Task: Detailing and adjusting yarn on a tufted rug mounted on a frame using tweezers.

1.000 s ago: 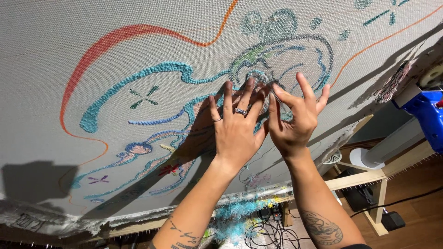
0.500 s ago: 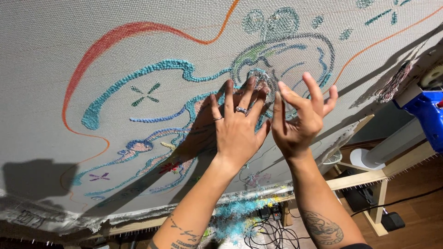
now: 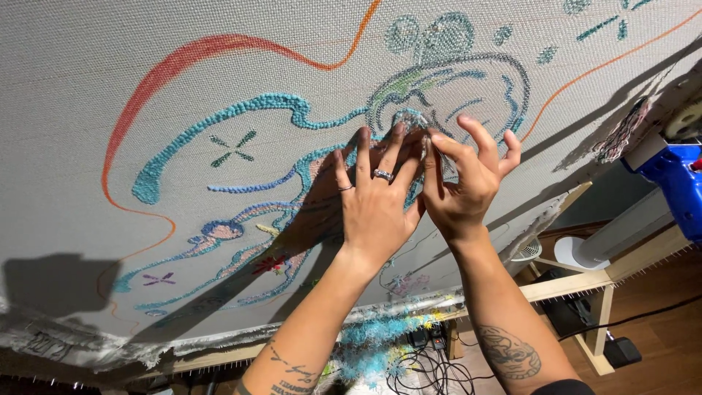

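**Tufted outlines in, fills mostly bare**

Both my hands are at the grey yarn patch (image 3: pixel 411 121) mid-canvas (image 3: pixel 73 88): left hand (image 3: pixel 376 208) flat, fingers spread; right hand (image 3: pixel 462 186) pinching loops. Teal outline (image 3: pixel 241 113) left of it is done; most cloth is untufted.

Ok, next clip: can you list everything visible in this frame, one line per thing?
backing cloth: one, pale grey, stretched across most of the view
tufted yarn design: one, teal and blue loops, centre of the cloth
drawn outline: one, red-orange, curving across the upper left of the cloth
wooden frame: one, light wood, under the cloth's lower edge at right
tufting gun: one, blue, right edge
fan: one, white, on the floor behind the frame
cables: a tangle, black, bottom centre
yarn scraps: a heap, teal and yellow, bottom centre
ring: one, silver, on the left hand
left hand: fingers spread flat on the cloth
right hand: fingertips pinching yarn at the design
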